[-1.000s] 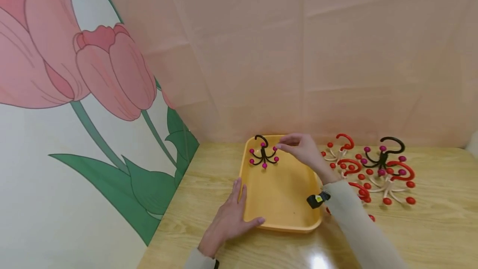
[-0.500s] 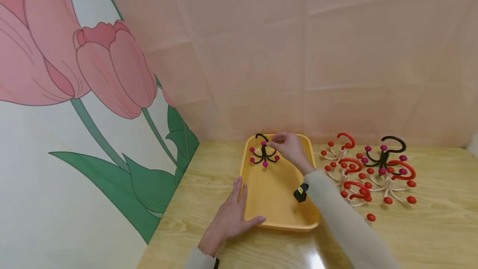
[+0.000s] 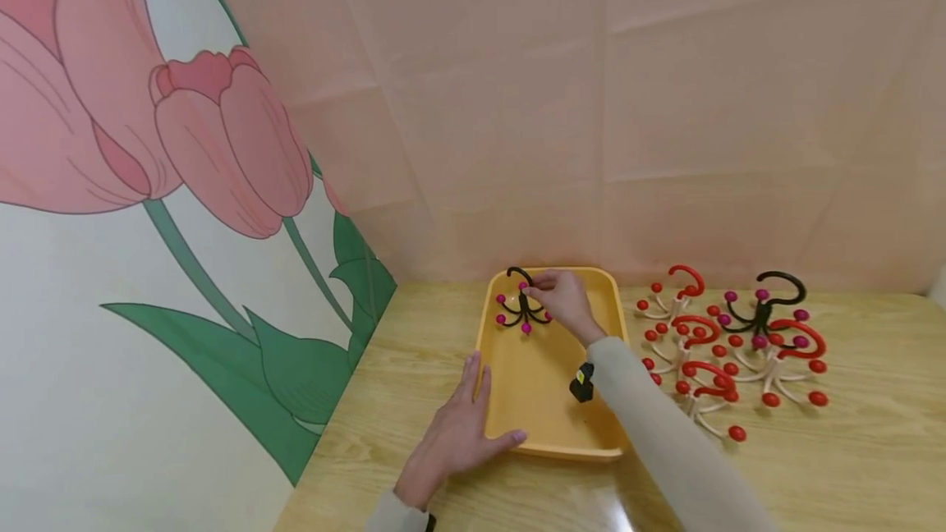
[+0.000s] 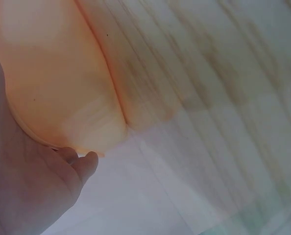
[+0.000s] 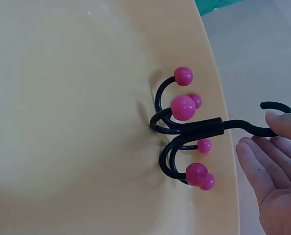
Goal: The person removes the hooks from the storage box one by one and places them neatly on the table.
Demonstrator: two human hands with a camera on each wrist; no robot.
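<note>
In the yellow tray [image 3: 547,401] stands a black multi-arm hook hanger [image 3: 524,304] with pink ball tips, near the tray's far left corner. My right hand [image 3: 565,302] reaches over the tray and pinches the hanger's curved top. The right wrist view shows the black hanger [image 5: 202,128] upright on the tray floor, with the thumb [image 5: 282,125] against its hook and the other fingers behind. My left hand [image 3: 458,429] lies along the tray's near left corner, fingers straight beside the wall and thumb at the front rim. Much of this hand [image 4: 33,191] overlaps the tray edge in the left wrist view.
Right of the tray, several cream hangers [image 3: 772,368] with red hooks and red balls stand close together on the wooden table [image 3: 872,450]. A second black hanger [image 3: 763,318] stands among them. A pink cloth-like backdrop [image 3: 665,146] rises behind, and a tulip-patterned wall [image 3: 222,286] borders the left.
My right hand has moved left from beside the black hanger to its hook and now pinches it. The hanger stays in the same spot. My left hand has kept its place on the tray.
</note>
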